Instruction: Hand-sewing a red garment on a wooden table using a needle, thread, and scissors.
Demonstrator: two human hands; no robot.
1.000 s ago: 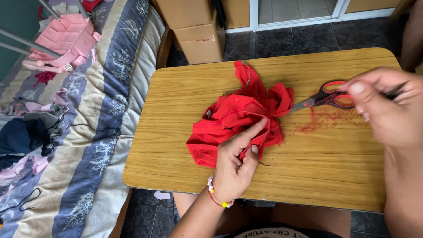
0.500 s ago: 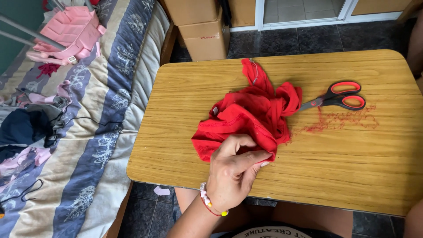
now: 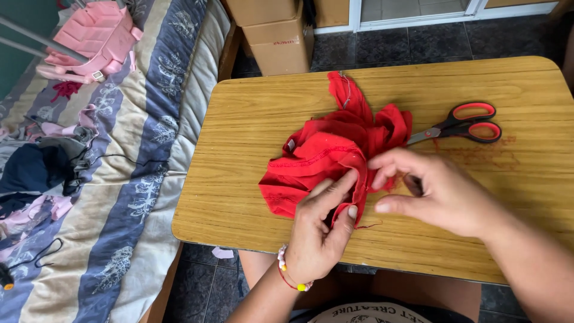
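- Red cloth, one bunched piece, lay mid-table.
- My left hand pinched its near edge.
- My right hand pinched beside it.
- One pair of scissors rested apart.

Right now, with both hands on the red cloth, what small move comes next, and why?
Probably pinch the edge of the crumpled red fabric with the right hand and draw it taut: the left hand already pins it on the wooden table, and the red-handled scissors lie apart.
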